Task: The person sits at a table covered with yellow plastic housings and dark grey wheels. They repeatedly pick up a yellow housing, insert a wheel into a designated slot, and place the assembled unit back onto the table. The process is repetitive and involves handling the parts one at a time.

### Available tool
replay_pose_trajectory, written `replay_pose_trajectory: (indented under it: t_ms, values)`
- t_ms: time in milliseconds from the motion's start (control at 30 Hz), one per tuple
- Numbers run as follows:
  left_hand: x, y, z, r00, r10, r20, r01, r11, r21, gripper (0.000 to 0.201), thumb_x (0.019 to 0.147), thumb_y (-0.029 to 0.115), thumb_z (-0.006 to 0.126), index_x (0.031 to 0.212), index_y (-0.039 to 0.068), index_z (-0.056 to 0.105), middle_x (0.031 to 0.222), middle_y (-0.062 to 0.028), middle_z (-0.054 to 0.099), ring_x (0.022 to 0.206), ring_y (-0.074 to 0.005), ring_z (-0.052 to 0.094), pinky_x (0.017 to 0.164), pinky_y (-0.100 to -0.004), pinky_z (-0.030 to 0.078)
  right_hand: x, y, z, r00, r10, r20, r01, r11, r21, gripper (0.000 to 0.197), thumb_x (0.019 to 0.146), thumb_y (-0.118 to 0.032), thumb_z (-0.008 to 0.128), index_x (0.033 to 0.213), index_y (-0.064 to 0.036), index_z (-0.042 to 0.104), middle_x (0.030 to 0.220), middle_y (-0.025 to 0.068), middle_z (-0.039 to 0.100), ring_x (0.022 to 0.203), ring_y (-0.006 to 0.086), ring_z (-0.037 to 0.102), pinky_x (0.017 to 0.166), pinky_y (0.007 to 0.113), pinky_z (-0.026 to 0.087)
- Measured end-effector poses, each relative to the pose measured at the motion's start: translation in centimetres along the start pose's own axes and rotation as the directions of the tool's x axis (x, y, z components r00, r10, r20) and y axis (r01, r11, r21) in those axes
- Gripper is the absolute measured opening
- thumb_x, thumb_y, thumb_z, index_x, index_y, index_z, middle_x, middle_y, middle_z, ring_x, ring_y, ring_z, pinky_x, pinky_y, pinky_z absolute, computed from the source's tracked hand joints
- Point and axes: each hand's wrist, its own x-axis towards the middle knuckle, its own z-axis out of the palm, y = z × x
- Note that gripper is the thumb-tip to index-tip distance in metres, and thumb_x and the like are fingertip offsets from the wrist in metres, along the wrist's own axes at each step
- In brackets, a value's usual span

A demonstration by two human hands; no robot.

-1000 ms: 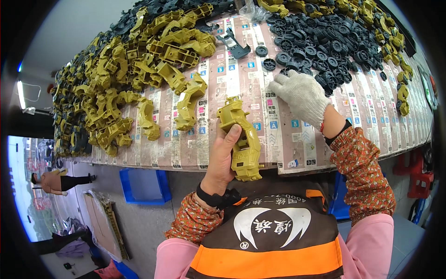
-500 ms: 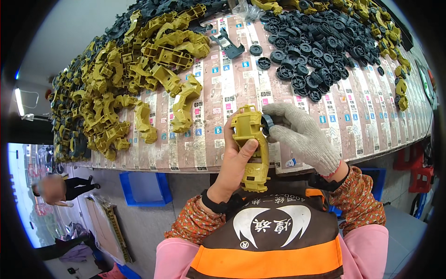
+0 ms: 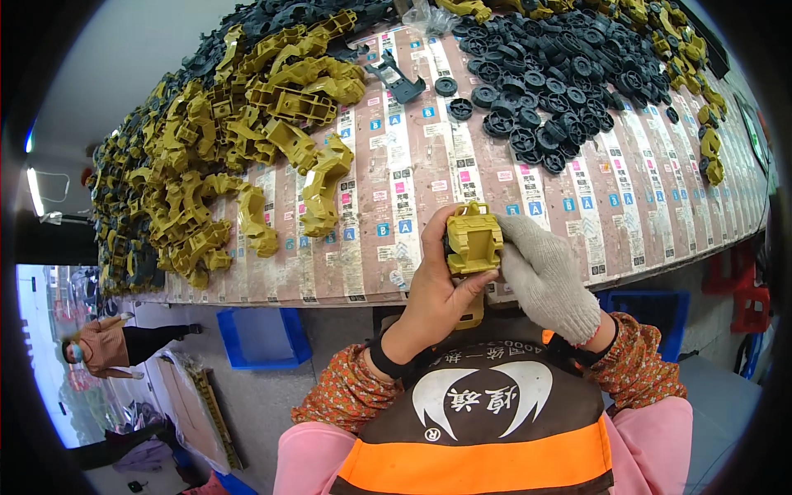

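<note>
Before me I hold a yellow plastic toy vehicle body (image 3: 477,247) over the table's near edge, one end tilted up. My bare left hand (image 3: 437,285) is closed round its left side, the thumb along the lower edge. A dark wheel edge shows by those fingers. My right hand (image 3: 549,276), in a light knitted glove, presses its fingers against the body's right side. Whatever lies under the gloved fingers is hidden. Beyond my hands, a heap of black toy wheels (image 3: 549,78) covers the far middle of the table. More yellow bodies (image 3: 239,124) are piled at the left.
A dark plastic part (image 3: 398,78) and a loose wheel (image 3: 460,109) lie apart on the patterned tabletop (image 3: 371,190). Blue bins (image 3: 262,337) stand below the table's front edge. Red stools (image 3: 749,305) are at right. A person (image 3: 115,342) is at far left.
The toy body has tipped, so its end now faces up. My right hand has closed against its side, and the wheel it held is hidden. The person at left has shifted.
</note>
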Motion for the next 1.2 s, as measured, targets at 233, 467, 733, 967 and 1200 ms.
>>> replay_pose_trajectory:
  t_ms: [233,467,733,967,1200]
  values:
    - [0.2,-0.1,1.0,0.998,-0.003,0.069,0.004,1.000,-0.010,0.086,0.098,0.014,0.079,0.163,0.014,0.022,0.146,-0.0155,0.053,0.131,-0.0254,0.061,0.108,-0.0395,0.053,-0.3,-0.7,-2.2,0.998,-0.052,0.036,0.056,0.987,-0.151,0.031,0.091,-0.009,0.061,0.119,0.0005,0.069,0.093,0.0252,0.073,0.091,0.0441,0.074,0.078,0.047,0.058]
    - [1.8,-0.3,1.3,0.974,-0.224,-0.031,0.191,0.889,-0.415,0.081,0.101,0.010,0.074,0.164,0.018,0.024,0.146,-0.0085,0.053,0.130,-0.0192,0.057,0.109,-0.0354,0.051,6.6,5.2,-9.4,0.970,-0.019,-0.243,-0.155,0.720,-0.677,0.030,0.097,-0.030,0.064,0.098,-0.0013,0.073,0.087,0.0231,0.073,0.085,0.0409,0.074,0.074,0.047,0.059]
    - [1.7,-0.5,-0.9,0.888,-0.443,-0.123,0.286,0.742,-0.607,0.065,0.106,0.023,0.072,0.157,0.019,0.033,0.130,-0.0037,0.061,0.112,-0.0153,0.065,0.090,-0.0337,0.061,8.7,6.7,-8.9,0.972,-0.117,-0.205,-0.093,0.608,-0.788,0.035,0.095,-0.035,0.071,0.097,-0.0001,0.068,0.093,0.0229,0.072,0.090,0.0418,0.072,0.079,0.051,0.057]
    - [1.8,-0.3,-1.2,0.862,-0.458,-0.217,0.184,0.683,-0.707,0.044,0.108,0.038,0.067,0.140,0.017,0.046,0.118,-0.0042,0.063,0.100,-0.0162,0.070,0.081,-0.0344,0.064,5.6,3.6,-6.5,0.993,0.074,-0.088,-0.102,0.920,-0.378,0.022,0.096,-0.017,0.069,0.106,-0.0006,0.060,0.089,0.0202,0.071,0.087,0.0369,0.074,0.075,0.046,0.057]
    - [2.1,-0.2,-0.6,0.864,-0.378,-0.333,0.083,0.759,-0.646,0.042,0.109,0.042,0.064,0.137,0.013,0.051,0.113,-0.0055,0.067,0.096,-0.0178,0.072,0.078,-0.0346,0.065,-1.1,0.1,0.4,1.000,0.025,0.015,-0.025,0.999,0.037,0.027,0.095,-0.003,0.070,0.120,-0.0002,0.062,0.101,0.0223,0.074,0.093,0.0347,0.076,0.080,0.042,0.059]
